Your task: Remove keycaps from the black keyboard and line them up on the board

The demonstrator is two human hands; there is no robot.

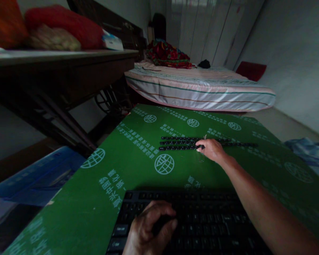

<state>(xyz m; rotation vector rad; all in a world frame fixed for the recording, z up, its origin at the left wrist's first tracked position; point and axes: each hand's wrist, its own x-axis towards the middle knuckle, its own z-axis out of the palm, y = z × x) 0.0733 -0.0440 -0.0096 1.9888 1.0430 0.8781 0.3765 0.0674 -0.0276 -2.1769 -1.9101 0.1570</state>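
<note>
A black keyboard [202, 223] lies at the near edge of a green printed sheet [127, 152]. My left hand [149, 228] rests on its left part with fingers curled and pressed on the keys; whether they hold anything is hidden. Farther out, three rows of black keycaps [178, 142] lie lined up on the sheet. My right hand [211, 149] reaches out to them, fingers bent together and pinching at the nearest row.
A dark wooden sewing table [63, 67] stands at the left with red bundles [66, 24] on top. A striped mattress [199, 88] with a patterned cloth [167, 53] lies beyond the sheet. A blue box [39, 177] sits at the lower left, and blue fabric [308, 148] at the right.
</note>
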